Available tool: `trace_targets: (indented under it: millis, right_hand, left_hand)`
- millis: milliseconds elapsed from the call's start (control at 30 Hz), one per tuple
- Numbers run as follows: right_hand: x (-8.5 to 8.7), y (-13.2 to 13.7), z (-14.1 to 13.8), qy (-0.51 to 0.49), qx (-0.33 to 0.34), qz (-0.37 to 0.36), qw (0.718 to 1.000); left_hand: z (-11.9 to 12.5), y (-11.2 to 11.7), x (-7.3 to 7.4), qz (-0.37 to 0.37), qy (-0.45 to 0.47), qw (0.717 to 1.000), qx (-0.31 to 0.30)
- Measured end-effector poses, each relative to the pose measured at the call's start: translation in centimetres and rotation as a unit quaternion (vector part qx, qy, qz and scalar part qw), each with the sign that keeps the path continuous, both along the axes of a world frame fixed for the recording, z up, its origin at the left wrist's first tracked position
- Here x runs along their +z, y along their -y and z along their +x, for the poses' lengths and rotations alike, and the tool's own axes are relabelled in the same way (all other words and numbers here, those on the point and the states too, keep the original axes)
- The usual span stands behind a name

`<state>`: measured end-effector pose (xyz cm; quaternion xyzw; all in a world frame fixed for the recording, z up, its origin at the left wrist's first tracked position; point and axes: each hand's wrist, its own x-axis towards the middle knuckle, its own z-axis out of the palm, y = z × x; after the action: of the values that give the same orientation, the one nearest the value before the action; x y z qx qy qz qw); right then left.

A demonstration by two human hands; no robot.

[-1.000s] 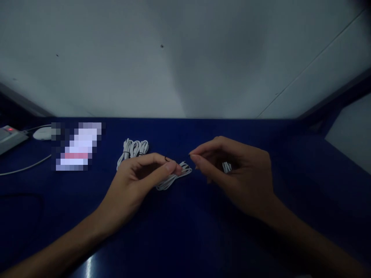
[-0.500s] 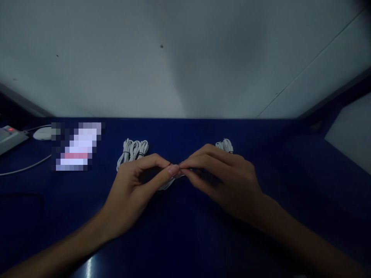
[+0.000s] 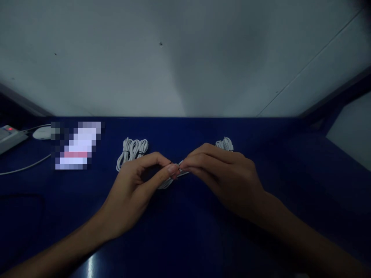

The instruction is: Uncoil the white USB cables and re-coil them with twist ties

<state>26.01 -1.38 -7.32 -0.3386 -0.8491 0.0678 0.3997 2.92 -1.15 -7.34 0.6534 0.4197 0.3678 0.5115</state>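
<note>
A coiled white cable (image 3: 165,184) lies on the table under my fingertips, mostly covered by both hands. My left hand (image 3: 136,181) pinches a thin black tie (image 3: 179,167) over the coil between thumb and forefinger. From the other side my right hand (image 3: 223,173) closes thumb and fingertips on the same tie, so the two pinches nearly meet. Only a short dark strand shows between them. Beyond my left hand lie bundled white cables (image 3: 133,148) with black ties around them. Another tied white cable bundle (image 3: 225,144) is partly hidden behind my right hand.
A phone-like lit object (image 3: 81,144), blurred out, lies at the left of the blue table (image 3: 185,231). Beside it are a white mouse-shaped object (image 3: 43,133), a white box with a red light (image 3: 11,135) and a cord (image 3: 29,168). A pale wall (image 3: 121,61) rises behind.
My right fingertips have drawn closer together and shifted slightly, showing more of the white cable between the hands. My left hand keeps its pinch almost unmoved.
</note>
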Motion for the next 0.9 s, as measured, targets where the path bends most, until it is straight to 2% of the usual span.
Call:
trace_targets:
  millis: [233, 433, 767, 900]
  right_hand:
    - [-0.05, 0.04, 0.13, -0.003, 0.007, -0.012, 1.000]
    - [-0.35, -0.15, 0.00, 0.019, -0.001, 0.046, 0.999]
    - [-0.61, -0.36, 0.41, 0.049, 0.007, 0.050, 0.998]
    - [-0.66, -0.48, 0.39, 0.060, 0.013, 0.092, 0.994]
  left_hand:
    - [-0.04, 0.08, 0.09, -0.022, 0.015, 1.000, -0.005]
    - [0.07, -0.07, 0.11, -0.026, 0.025, 0.999, -0.001]
    - [0.10, -0.02, 0.55, -0.042, 0.011, 0.999, -0.014]
    - [0.20, -0.22, 0.62, -0.057, 0.023, 0.998, -0.021]
